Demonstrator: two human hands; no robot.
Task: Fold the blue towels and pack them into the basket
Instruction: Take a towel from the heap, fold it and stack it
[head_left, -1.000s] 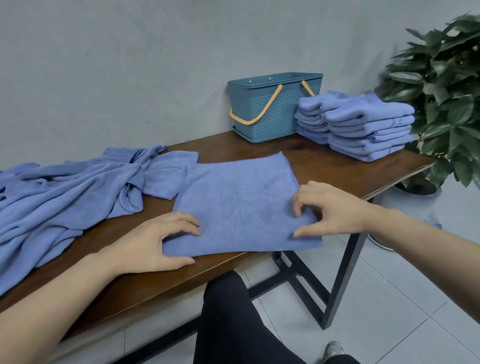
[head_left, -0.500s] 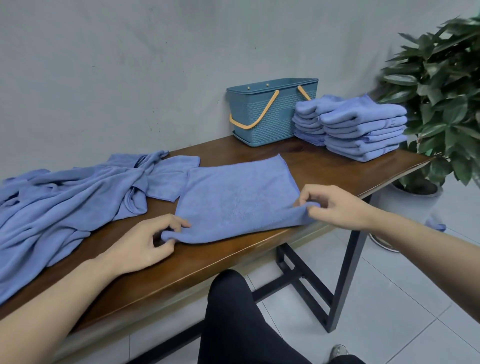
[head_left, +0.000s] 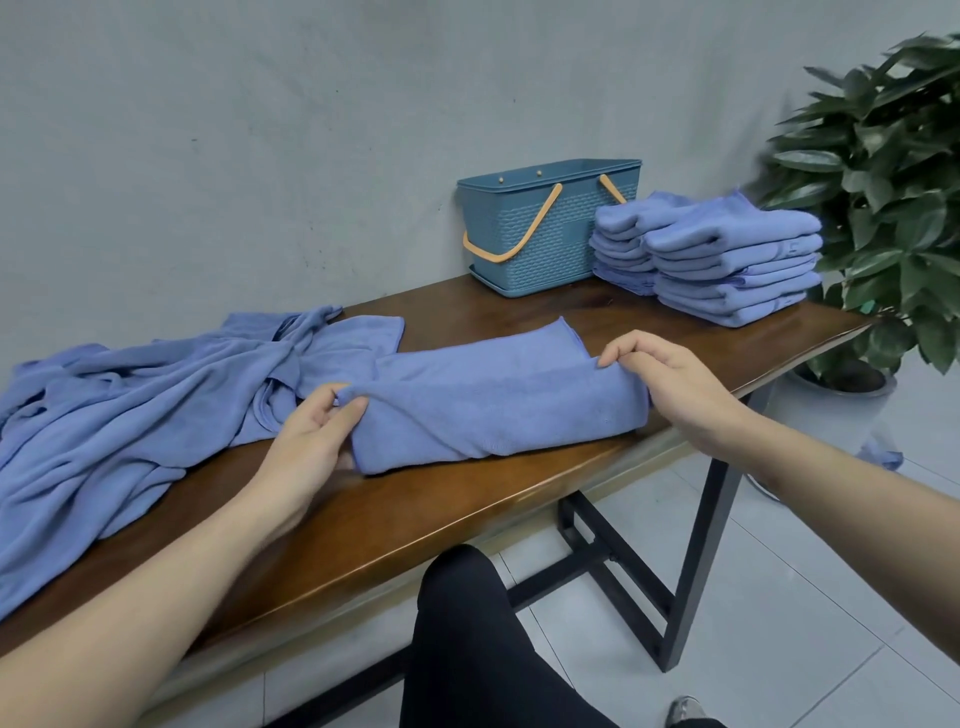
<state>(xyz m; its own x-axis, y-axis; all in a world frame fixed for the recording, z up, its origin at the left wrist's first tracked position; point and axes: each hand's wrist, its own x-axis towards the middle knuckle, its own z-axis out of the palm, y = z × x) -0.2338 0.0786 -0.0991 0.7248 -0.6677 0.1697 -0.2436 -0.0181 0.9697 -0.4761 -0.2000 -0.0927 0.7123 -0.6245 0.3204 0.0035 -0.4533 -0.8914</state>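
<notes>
A blue towel (head_left: 498, 400) lies in the middle of the wooden table (head_left: 415, 519), its near half lifted and turned over toward the wall. My left hand (head_left: 311, 441) pinches its left near corner and my right hand (head_left: 670, 384) pinches its right near corner. A pile of unfolded blue towels (head_left: 130, 405) spreads over the table's left part. Two stacks of folded blue towels (head_left: 727, 254) stand at the back right, beside the blue basket (head_left: 540, 234) with orange handles against the wall.
A potted plant (head_left: 883, 182) stands off the table's right end. My dark trouser leg (head_left: 478, 649) is under the table's front edge, over a tiled floor. A grey wall runs close behind the table.
Both hands took hold of the towel's near corners, lifted them and carried them away from me, so the near half now folds over the far half.
</notes>
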